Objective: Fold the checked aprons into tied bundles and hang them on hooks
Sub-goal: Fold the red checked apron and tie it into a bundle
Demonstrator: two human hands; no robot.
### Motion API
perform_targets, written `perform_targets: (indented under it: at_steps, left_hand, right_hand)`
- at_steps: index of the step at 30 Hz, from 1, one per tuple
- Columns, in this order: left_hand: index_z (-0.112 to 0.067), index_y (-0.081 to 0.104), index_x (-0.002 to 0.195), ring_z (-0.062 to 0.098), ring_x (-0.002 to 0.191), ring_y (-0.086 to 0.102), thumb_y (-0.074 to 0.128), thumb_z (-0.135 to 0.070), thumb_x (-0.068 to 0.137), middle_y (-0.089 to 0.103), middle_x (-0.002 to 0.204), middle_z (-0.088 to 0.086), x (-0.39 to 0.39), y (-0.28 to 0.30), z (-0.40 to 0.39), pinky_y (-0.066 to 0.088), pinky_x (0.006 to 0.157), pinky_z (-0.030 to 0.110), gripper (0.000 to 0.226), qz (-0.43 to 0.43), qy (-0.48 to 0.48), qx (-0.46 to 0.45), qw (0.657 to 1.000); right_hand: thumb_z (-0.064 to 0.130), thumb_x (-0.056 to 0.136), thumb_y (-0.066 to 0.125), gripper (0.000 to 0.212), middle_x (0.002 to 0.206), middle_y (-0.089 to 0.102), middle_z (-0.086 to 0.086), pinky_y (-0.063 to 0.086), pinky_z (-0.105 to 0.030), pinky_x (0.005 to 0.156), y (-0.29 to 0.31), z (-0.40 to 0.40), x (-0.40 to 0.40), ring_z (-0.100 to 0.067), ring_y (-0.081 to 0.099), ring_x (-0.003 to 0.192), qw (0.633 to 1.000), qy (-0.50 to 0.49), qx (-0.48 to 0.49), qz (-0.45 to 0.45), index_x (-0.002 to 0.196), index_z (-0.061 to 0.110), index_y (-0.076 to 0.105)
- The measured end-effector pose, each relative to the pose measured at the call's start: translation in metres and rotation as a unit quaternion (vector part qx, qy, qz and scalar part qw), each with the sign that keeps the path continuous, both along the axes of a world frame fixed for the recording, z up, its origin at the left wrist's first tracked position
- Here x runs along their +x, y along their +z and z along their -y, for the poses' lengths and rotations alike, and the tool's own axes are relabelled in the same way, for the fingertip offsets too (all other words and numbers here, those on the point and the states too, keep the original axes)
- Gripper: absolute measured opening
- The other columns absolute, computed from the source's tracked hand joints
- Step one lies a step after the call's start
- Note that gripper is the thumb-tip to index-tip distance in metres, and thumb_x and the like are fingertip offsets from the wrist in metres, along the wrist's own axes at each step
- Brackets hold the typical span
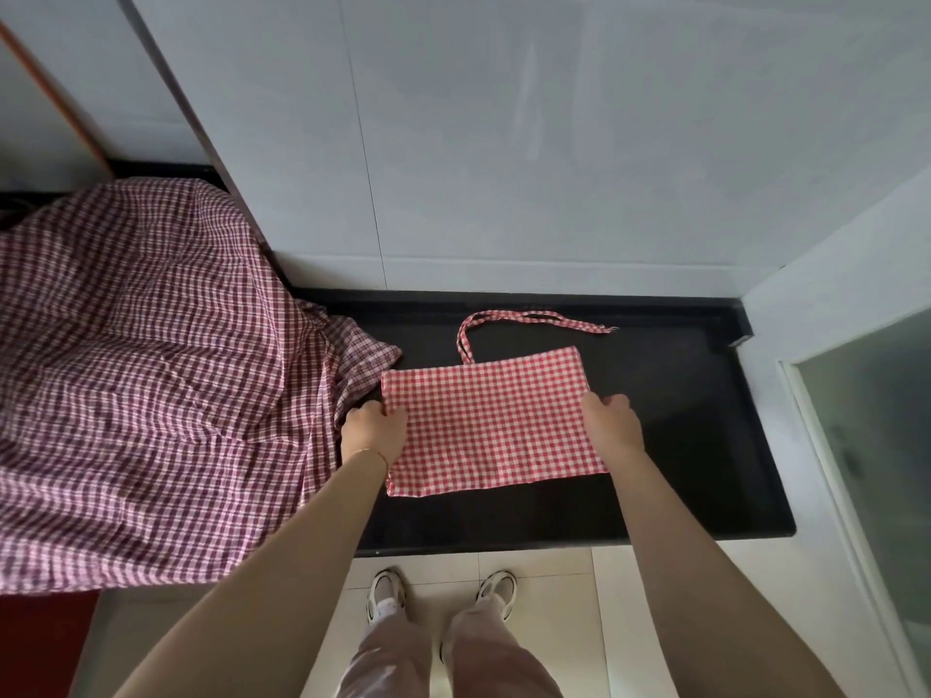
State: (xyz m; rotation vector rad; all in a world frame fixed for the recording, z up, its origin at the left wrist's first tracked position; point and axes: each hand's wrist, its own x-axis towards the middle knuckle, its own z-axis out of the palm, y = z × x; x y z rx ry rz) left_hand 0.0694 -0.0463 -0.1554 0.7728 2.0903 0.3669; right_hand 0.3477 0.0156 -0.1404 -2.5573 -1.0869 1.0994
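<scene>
A red-and-white checked apron lies folded into a flat rectangle on the black counter. Its strap loops out behind it toward the wall and trails to the right. My left hand grips the rectangle's left edge. My right hand grips its right edge. A larger maroon checked apron lies heaped and spread on the counter to the left, hanging over the front edge.
A white tiled wall rises behind the counter. To the right stand a white wall corner and a frosted glass panel. My feet stand on the pale tiled floor below the counter's front edge.
</scene>
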Motion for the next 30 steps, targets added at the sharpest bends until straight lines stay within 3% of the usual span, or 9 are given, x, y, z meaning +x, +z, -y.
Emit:
perform_targets:
  at_steps: [4,7,9,12,16,21,24,26,30]
  left_hand:
    - [-0.008,0.063,0.078,0.02,0.072,0.061,0.052,-0.032,0.093,0.067,0.081,0.007,0.001,-0.005,0.005,0.048,0.063,0.034,0.03,0.04,0.037,0.045,0.998]
    - [-0.006,0.068,0.083,0.021,0.073,0.062,0.059,-0.028,0.092,0.07,0.088,0.016,0.007,-0.002,0.005,0.055,0.072,0.043,0.026,0.073,0.065,0.111,0.989]
    - [-0.01,0.065,0.104,0.023,0.094,0.061,0.062,-0.023,0.087,0.064,0.11,0.017,0.01,-0.003,0.004,0.052,0.082,0.046,0.022,-0.037,0.02,0.098,0.994]
    - [-0.013,0.045,0.136,0.033,0.126,0.043,0.059,-0.012,0.083,0.046,0.136,0.013,0.021,-0.004,0.01,0.037,0.104,0.05,0.055,-0.249,-0.078,0.125,0.957]
    - [-0.02,0.044,0.142,0.029,0.141,0.032,0.051,-0.027,0.095,0.04,0.15,0.009,0.049,-0.004,0.015,0.025,0.116,0.049,0.048,-0.258,-0.318,0.206,0.889]
    - [-0.028,-0.012,0.157,0.033,0.151,-0.018,0.025,-0.076,0.092,-0.021,0.164,0.008,0.064,-0.025,0.022,-0.007,0.121,0.05,0.089,-0.235,-0.427,0.047,0.872]
    - [-0.029,-0.02,0.155,0.035,0.149,-0.022,0.027,-0.081,0.087,-0.027,0.162,0.01,0.064,-0.027,0.02,-0.007,0.122,0.052,0.097,-0.241,-0.439,0.022,0.865]
    - [-0.035,-0.024,0.153,0.036,0.149,-0.022,0.028,-0.081,0.086,-0.027,0.162,0.01,0.065,-0.026,0.019,-0.006,0.122,0.053,0.096,-0.239,-0.441,0.028,0.865]
    - [-0.04,-0.03,0.148,0.036,0.149,-0.023,0.025,-0.082,0.086,-0.03,0.161,0.009,0.062,-0.027,0.02,-0.007,0.121,0.053,0.094,-0.247,-0.45,0.02,0.858]
  right_hand:
    - [0.045,0.1,0.052,0.043,0.098,0.06,-0.001,0.042,-0.03,0.062,0.001,-0.002,0.009,-0.017,0.061,0.08,0.998,0.0,-0.016,-0.06,0.129,0.013,0.051]
    - [0.04,0.099,0.055,0.034,0.097,0.065,-0.002,0.048,-0.032,0.07,-0.001,-0.001,0.018,-0.018,0.066,0.084,0.996,-0.025,0.021,-0.088,0.12,0.013,0.057]
    - [0.038,0.1,0.054,0.03,0.099,0.063,-0.003,0.046,-0.03,0.066,-0.001,0.001,0.019,-0.018,0.065,0.083,0.996,-0.024,0.027,-0.087,0.118,0.014,0.055]
    - [0.036,0.098,0.055,0.031,0.112,0.059,-0.005,0.051,-0.031,0.069,-0.007,0.003,0.023,-0.018,0.064,0.087,0.996,0.007,0.076,-0.037,0.123,0.018,0.051]
    - [0.016,0.102,0.049,0.019,0.112,0.062,-0.005,0.043,-0.028,0.075,0.003,0.005,0.036,-0.013,0.058,0.09,0.99,0.038,0.134,0.035,0.117,0.013,0.06]
    - [0.008,0.09,0.067,0.059,0.131,0.055,-0.008,0.05,-0.043,0.099,0.004,0.03,0.068,-0.023,0.057,0.113,0.968,0.228,-0.107,-0.002,0.141,0.02,0.04]
    - [0.028,0.078,0.083,0.089,0.143,0.044,-0.006,0.042,-0.046,0.107,-0.003,0.047,0.067,-0.026,0.049,0.129,0.962,0.259,-0.09,-0.018,0.149,0.026,0.029]
    - [0.04,0.084,0.077,0.073,0.139,0.049,-0.002,0.044,-0.04,0.102,-0.012,0.061,0.06,-0.021,0.053,0.123,0.973,0.232,0.005,0.003,0.144,0.024,0.038]
    - [0.037,0.1,0.054,0.026,0.111,0.066,0.002,0.049,-0.027,0.079,-0.027,0.08,0.043,-0.012,0.063,0.092,0.977,0.151,0.127,0.082,0.121,0.02,0.055]
